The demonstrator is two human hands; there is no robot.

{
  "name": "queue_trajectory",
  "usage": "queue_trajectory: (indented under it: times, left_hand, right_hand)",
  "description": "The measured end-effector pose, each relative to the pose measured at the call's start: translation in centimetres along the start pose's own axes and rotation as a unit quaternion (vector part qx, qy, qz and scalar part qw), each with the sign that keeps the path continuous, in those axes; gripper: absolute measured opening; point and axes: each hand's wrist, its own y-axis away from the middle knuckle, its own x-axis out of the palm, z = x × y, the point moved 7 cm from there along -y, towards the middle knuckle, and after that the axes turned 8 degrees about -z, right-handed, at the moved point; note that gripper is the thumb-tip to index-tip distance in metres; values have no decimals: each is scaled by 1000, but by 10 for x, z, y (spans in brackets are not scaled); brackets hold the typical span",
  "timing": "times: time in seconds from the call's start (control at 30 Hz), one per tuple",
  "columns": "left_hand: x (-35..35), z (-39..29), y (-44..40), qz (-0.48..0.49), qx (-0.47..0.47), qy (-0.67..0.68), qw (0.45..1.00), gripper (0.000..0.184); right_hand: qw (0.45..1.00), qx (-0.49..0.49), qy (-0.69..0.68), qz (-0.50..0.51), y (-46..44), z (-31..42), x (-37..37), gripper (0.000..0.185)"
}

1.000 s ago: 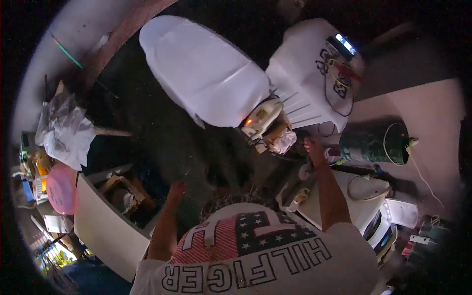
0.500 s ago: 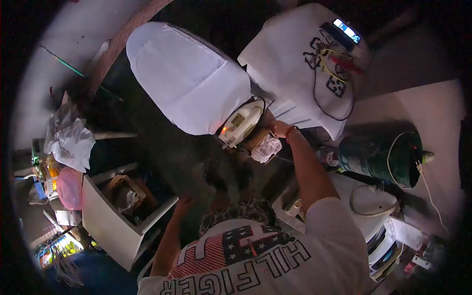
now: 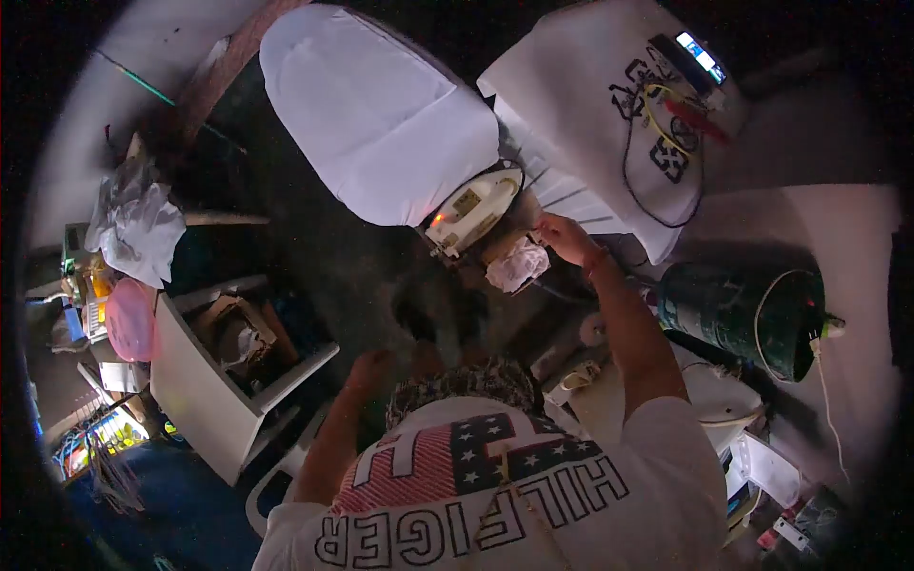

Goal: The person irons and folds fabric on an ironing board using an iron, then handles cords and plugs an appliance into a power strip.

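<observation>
A white iron (image 3: 474,208) with a small display and an orange-red light sits at the near end of the ironing board (image 3: 371,109), which has a white cloth over it. My right hand (image 3: 568,240) is just right of the iron, fingers bent together at a brownish flap; what they hold, if anything, is unclear. Below the iron, a small brown box (image 3: 497,249) has a crumpled white cloth or paper (image 3: 519,266) at it. My left hand (image 3: 369,369) hangs low in shadow, away from the board, its fingers hard to make out.
A white-covered surface (image 3: 552,86) at upper right bears a lit phone (image 3: 702,57) and cables. To the right lies a dark green cylinder (image 3: 733,309) with a white cord. An open drawer (image 3: 209,390) holding a cardboard box stands at left, beside a pink round object (image 3: 129,321).
My right hand has drawn back to the right, away from the iron. The view has shifted, with the board now higher in it. My left hand still hangs low.
</observation>
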Motion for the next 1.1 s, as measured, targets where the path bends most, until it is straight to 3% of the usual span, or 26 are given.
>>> queue_trajectory:
  times: [0.07,0.17,0.27,0.33,0.4,0.47,0.63,0.87,0.97,1.1]
  left_hand:
    - [5,-1,-3,-16,33,25,999,35]
    - [27,37,-23,-14,50,-42,998,33]
    - [35,62,-38,-122,142,-4,982,32]
    - [19,26,-27,-41,54,73,995,31]
    - [10,9,-23,-19,41,81,996,30]
    - [0,6,-19,-57,103,17,993,29]
    - [-2,42,-15,-72,101,40,991,29]
    - [-15,89,-1,-98,69,21,993,37]
    - [-17,110,-2,-91,65,67,991,36]
    - [-20,133,-12,-80,74,16,994,33]
  right_hand:
    - [999,-3,-4,38,8,26,9,11]
    - [996,-56,39,58,10,66,26,12]
    - [993,-64,70,75,-1,69,45,11]
    - [988,-68,111,79,-14,69,54,13]
    - [976,-95,183,73,-24,80,62,17]
    - [973,-120,188,63,-23,97,65,16]
    - [955,-199,216,30,-25,84,64,19]
    - [957,-128,227,130,-16,95,74,17]
    - [964,-122,230,49,-24,78,55,17]
    - [943,-154,276,-106,-27,66,14,11]
